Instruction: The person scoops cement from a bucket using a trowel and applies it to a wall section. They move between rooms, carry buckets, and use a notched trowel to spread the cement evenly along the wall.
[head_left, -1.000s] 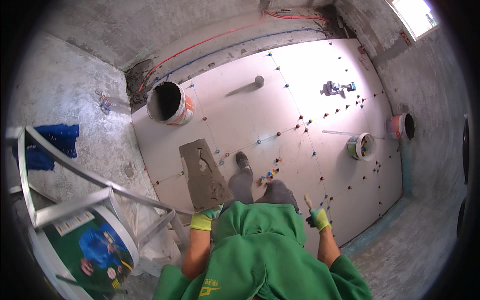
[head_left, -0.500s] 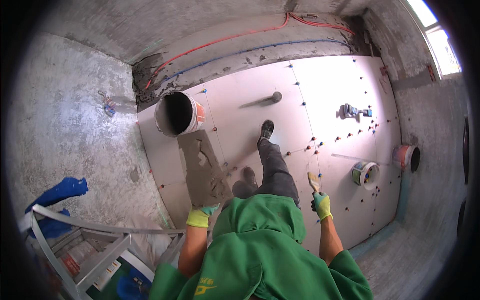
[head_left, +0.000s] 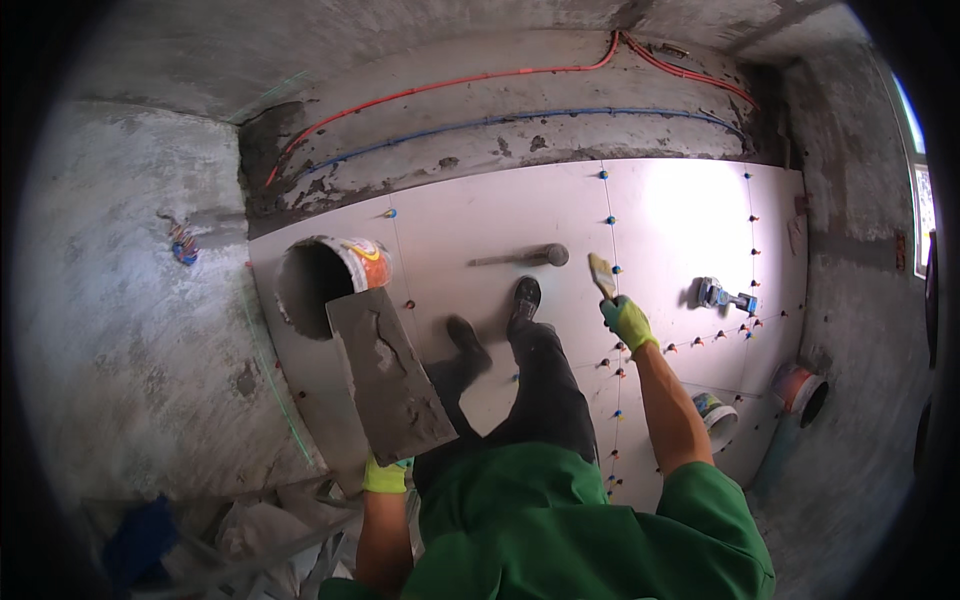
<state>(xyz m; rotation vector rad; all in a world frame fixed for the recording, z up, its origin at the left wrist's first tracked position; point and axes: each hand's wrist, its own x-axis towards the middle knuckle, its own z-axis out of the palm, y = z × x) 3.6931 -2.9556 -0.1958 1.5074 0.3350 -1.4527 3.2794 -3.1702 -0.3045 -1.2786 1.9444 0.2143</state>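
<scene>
Brush (head_left: 601,275) in closed right hand (head_left: 628,322), right of frame centre; grey-coated slab (head_left: 388,374) in gripping left hand (head_left: 385,474), lower left; keep coated face clear of nearby bucket (head_left: 366,265).

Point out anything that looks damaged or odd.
The slab in the left grip: a ragged furrow and a pale patch break its grey coat toward the far end, so its surface looks uneven.

The wide fisheye head camera is looking down from above and behind the left hand (head_left: 387,474) and the right hand (head_left: 627,322), facing forward past them across the tiled floor (head_left: 480,215) to the wall (head_left: 450,108) beyond. It is sitting close enough to be taking in both forearms (head_left: 675,410) just behind the hands.
</scene>
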